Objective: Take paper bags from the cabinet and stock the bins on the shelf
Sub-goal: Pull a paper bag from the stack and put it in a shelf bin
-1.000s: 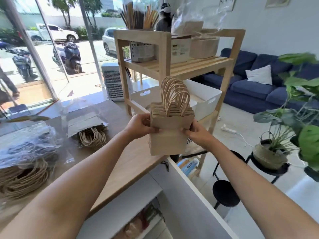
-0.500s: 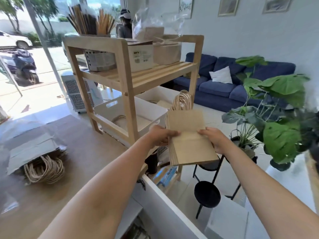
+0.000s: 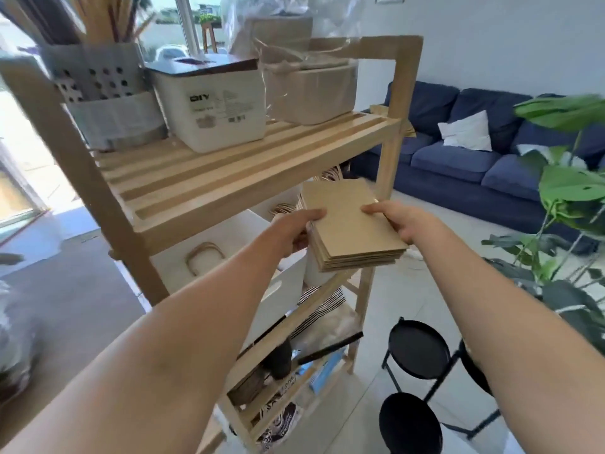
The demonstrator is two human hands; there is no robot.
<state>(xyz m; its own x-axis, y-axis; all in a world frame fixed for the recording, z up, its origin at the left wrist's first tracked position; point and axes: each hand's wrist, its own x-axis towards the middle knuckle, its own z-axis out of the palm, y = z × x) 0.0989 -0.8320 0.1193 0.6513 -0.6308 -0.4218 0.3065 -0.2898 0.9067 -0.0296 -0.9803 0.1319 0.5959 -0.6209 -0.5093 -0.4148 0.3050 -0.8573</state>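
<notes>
Paper bags, a flat brown stack, are held level in front of the wooden shelf, just under its upper slatted tier and above the white bins on the tier below. On the top tier stand a grey perforated holder and a white box. The left hand grips the stack's left edge; the right hand clamps the right edge, thumb on top. A blue sofa and a green plant lie to the right. Half a second ago the stack was lower and farther from the shelf.
</notes>
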